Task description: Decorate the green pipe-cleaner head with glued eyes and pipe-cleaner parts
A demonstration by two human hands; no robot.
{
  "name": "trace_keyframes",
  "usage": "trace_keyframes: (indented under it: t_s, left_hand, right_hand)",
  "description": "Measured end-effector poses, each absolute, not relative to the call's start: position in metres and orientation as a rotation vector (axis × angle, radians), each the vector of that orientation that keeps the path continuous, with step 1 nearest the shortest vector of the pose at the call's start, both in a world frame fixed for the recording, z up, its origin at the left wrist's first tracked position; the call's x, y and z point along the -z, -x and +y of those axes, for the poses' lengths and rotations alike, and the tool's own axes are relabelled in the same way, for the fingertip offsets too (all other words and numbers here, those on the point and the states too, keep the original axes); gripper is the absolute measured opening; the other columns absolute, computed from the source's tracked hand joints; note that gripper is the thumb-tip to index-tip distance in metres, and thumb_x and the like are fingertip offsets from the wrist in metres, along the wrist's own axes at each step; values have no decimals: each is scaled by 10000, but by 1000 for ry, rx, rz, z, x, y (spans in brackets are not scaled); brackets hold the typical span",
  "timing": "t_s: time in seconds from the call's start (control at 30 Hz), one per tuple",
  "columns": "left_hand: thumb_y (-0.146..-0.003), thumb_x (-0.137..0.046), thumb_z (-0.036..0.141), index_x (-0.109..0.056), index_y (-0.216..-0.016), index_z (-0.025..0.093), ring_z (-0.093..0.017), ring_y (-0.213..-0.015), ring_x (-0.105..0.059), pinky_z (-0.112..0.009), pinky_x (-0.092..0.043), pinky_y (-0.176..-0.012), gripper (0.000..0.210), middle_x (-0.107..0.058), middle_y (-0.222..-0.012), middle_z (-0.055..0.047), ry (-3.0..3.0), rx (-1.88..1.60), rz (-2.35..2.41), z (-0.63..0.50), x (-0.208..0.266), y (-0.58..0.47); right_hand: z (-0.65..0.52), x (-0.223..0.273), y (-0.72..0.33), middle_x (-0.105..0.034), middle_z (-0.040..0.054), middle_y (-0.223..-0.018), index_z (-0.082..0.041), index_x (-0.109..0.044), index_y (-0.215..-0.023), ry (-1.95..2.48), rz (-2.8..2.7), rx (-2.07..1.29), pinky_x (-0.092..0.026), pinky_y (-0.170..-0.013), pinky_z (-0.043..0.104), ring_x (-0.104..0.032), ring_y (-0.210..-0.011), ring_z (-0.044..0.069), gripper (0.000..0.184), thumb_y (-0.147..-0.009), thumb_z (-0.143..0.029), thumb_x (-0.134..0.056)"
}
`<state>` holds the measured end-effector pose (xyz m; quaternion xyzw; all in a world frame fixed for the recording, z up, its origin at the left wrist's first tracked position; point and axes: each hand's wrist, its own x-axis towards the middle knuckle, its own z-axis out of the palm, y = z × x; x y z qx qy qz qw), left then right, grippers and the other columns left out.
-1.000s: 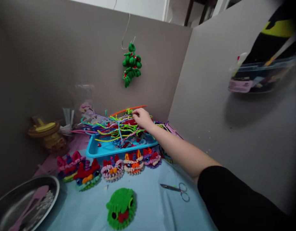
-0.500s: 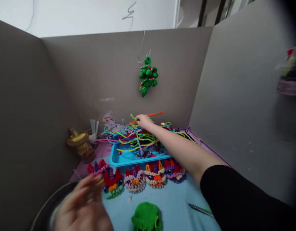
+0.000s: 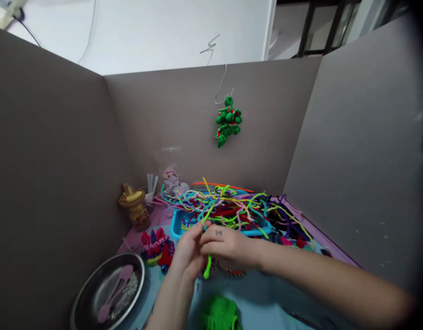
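Note:
My left hand [image 3: 188, 251] and my right hand [image 3: 228, 245] meet above the front rim of the blue tray, fingers pinched together. Between them they hold a lime-green pipe cleaner [image 3: 207, 267], whose lower end hangs below my fingers while the upper part slants up over the tray. Some of its length is hidden by my fingers. Behind the hands, the blue tray [image 3: 175, 226] is heaped with tangled pipe cleaners [image 3: 247, 207] in many colours. Nearer to me, a fuzzy green piece [image 3: 221, 313] lies on the light-blue mat.
Colourful fuzzy animal heads [image 3: 156, 245] sit before the tray, partly behind my hands. A metal bowl [image 3: 140, 275] with pink tools stands at left. A lidded cup [image 3: 134, 208] is near the left panel. Dark scissors or tweezers [image 3: 297, 316] lie front right. A green ornament [image 3: 228, 121] hangs at the back.
My right hand has come back from the far side of the tray with the lime-green pipe cleaner. My left hand has moved in to meet it. The camera view has shifted left.

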<state>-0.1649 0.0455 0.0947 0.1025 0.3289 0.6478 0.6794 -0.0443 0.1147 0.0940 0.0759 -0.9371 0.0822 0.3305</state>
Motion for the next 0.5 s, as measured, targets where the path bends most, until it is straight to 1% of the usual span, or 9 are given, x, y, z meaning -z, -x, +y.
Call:
trace_keyframes:
  t_s: [0.07,0.13,0.2,0.27,0.33,0.43,0.5]
  left_hand:
    - [-729,-624,139,-606,-713,121,-84,-519,-551,-164,-417,-468,30,-611,-632,-22,-237,-1552,842,52,-87,168]
    - [-668,-694,153,-591,-734,134,-72,-506,-539,-161,-415,-471,124,-611,-647,-2,-323,-1658,941,55,-79,171]
    - [-632,-742,270,-584,-744,138,-57,-435,-480,-156,-369,-419,235,-580,-591,16,-468,-1664,1051,54,-71,171]
    - [-625,-728,418,-577,-723,134,-30,-343,-342,-147,-243,-345,336,-489,-482,52,-592,-1609,1160,52,-65,170]
    - [-643,-673,522,-564,-683,136,-19,-318,-236,-151,-148,-334,404,-382,-416,83,-659,-1558,1243,49,-61,169]
    - [-654,-632,573,-546,-647,145,-19,-330,-205,-155,-117,-352,436,-302,-404,99,-689,-1524,1314,47,-61,171]
    - [-631,-652,571,-533,-624,148,-19,-337,-200,-155,-105,-355,439,-283,-404,102,-684,-1504,1314,45,-66,180]
  right_hand:
    - [115,-84,43,-620,78,-922,-182,-571,-958,-219,-2417,-230,-475,-785,284,-553,-891,162,285,-748,-59,-423]
    - [127,-81,44,-603,100,-981,-167,-543,-1029,-94,-2328,-277,-464,-838,322,-536,-966,178,369,-710,-29,-418]
    - [141,-81,47,-579,121,-1066,-162,-517,-1086,69,-2294,-307,-439,-893,356,-512,-1051,191,434,-692,-8,-419]
    - [154,-79,53,-551,127,-1160,-166,-479,-1162,148,-2422,-317,-421,-918,355,-491,-1118,196,484,-702,-21,-440]
    - [166,-74,61,-573,119,-1144,-172,-479,-1180,222,-2625,-269,-439,-872,328,-525,-1082,201,444,-745,-80,-473]
    - [185,-66,69,-627,112,-972,-160,-577,-1021,410,-2832,-26,-452,-759,310,-583,-904,211,234,-815,-162,-467]
    - [205,-63,70,-622,123,-965,-148,-593,-977,518,-2839,129,-437,-748,306,-573,-884,213,212,-840,-152,-430]
